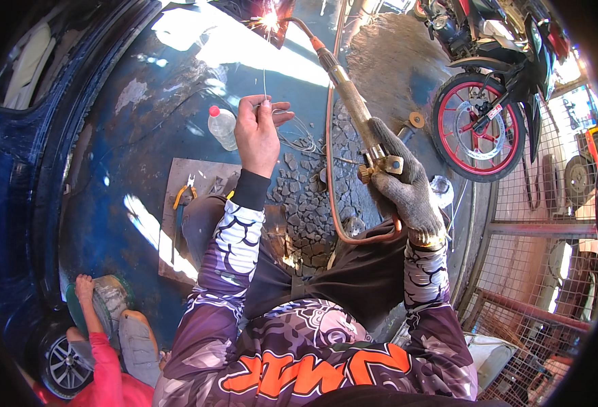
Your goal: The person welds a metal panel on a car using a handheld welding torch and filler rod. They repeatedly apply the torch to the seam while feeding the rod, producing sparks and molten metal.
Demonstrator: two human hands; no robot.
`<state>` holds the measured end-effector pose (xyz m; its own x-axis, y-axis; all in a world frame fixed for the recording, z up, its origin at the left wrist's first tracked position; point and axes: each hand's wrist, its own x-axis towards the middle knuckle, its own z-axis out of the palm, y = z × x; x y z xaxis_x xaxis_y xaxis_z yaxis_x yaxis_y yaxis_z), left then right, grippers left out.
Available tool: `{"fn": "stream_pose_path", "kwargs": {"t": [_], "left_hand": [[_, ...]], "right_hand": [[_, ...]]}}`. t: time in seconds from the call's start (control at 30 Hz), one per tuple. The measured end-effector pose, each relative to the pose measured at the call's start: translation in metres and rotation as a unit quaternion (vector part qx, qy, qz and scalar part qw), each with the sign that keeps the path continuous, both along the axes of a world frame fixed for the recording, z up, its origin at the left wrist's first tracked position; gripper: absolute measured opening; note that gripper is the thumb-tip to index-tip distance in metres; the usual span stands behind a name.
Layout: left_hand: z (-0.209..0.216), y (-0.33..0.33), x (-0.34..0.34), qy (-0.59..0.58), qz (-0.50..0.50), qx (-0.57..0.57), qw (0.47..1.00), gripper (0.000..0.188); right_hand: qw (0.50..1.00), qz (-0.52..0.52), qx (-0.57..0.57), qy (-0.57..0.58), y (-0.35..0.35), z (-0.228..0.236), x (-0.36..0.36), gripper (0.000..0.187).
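My right hand [402,183], in a grey knitted glove, is closed around the handle of a gas welding torch [350,95] with brass valve knobs. The torch points away from me, and its bent tip meets a dark metal piece [282,10] at the top edge, where bright sparks fly. Bare and pinching, my left hand [258,139] holds a thin filler wire [265,83] that rises toward the sparks. A loose coil of wire [304,139] trails beside that hand. Glare hides the exact spot being heated.
A reddish hose [330,173] loops from the torch. Left are a clear bottle [223,129] with red cap and yellow-handled pliers [185,192] on a board. Broken stones [299,197] lie centrally. A motorcycle wheel [479,127] stands right, a blue car [14,176] left; another person's red sleeve [105,370] shows lower left.
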<state>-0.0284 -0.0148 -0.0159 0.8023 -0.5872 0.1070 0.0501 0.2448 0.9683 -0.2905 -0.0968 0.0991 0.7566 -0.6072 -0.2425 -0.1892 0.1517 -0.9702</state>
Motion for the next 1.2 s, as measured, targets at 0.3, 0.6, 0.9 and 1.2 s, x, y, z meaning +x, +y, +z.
{"fn": "stream_pose_path", "kwargs": {"t": [0.3,0.6,0.9,1.2], "left_hand": [[0.0008,-0.0006,-0.0014,0.007,0.004,-0.017,1.000,0.016],[-0.0015,-0.0010,0.0001,0.006,0.002,-0.018,1.000,0.015],[-0.0008,-0.0011,0.0007,0.004,0.002,-0.010,1.000,0.016],[-0.0020,-0.0013,0.0005,0.005,0.003,-0.019,1.000,0.015]], "right_hand": [[1.000,-0.001,0.015,-0.026,-0.0014,-0.0067,-0.0026,0.084],[1.000,0.002,-0.007,-0.017,-0.0008,-0.0064,-0.0014,0.082],[1.000,0.002,-0.005,0.001,0.0004,-0.0019,-0.0011,0.083],[1.000,0.000,0.007,-0.015,0.0002,-0.0029,-0.0011,0.083]]}}
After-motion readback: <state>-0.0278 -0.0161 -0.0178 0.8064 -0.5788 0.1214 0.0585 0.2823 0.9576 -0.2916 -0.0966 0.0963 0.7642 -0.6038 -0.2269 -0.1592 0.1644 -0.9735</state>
